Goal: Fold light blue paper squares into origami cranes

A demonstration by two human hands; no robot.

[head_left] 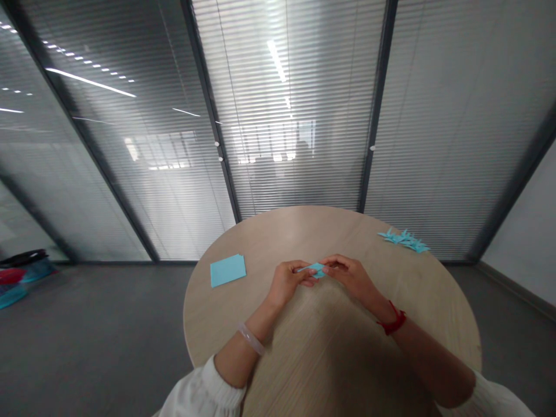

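Observation:
Between my two hands, over the middle of the table, is a small piece of folded light-blue paper (317, 269). My left hand (292, 279) pinches its left side between thumb and fingers. On the right side, my right hand (346, 274) grips the paper's edge with thumb and fingertips. The fingers cover part of the paper, so its full folded shape is hidden. To the left of my hands lies a flat stack of light-blue paper sheets (228, 270). A heap of folded light-blue paper pieces with pointed tips (405, 239) sits at the table's far right.
The round wooden table (304, 223) has its far edge near glass partitions with blinds (299, 104). On the grey floor (108, 336) at far left stand a blue container with a dark rim (32, 263) and a red-and-blue object (12, 286).

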